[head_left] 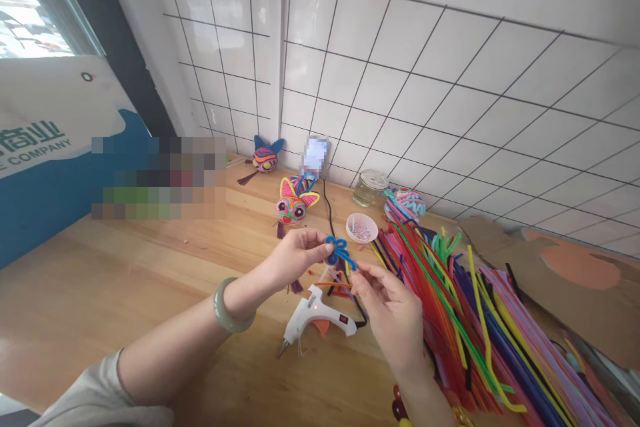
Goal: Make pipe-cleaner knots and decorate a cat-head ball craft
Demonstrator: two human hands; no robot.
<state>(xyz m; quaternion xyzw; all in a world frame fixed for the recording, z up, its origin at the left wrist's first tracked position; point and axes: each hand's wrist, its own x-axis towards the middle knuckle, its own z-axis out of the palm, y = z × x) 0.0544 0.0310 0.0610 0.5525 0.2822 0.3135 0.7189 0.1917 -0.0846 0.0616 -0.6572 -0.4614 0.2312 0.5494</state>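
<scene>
A blue pipe cleaner [339, 248], bent into several loops like a flower with a short stem, is held up between my two hands above the table. My left hand [300, 255], with a pale green bangle on its wrist, pinches the looped end between thumb and fingertips. At the lower stem, my right hand [385, 300] closes its thumb and index finger, the other fingers curled in. Just beneath lies a white glue gun [323, 313] on its side, its nozzle toward the lower left. Part of the stem is hidden by my right fingertips.
Many coloured pipe cleaners [465, 327] spread across the right side beside torn cardboard [565, 300]. Behind my hands are a pink bowl [362, 229] of small pieces, a lidded glass jar [369, 188], a colourful cat-faced ornament [293, 207], another with blue ears [266, 155], and a lit phone [315, 157].
</scene>
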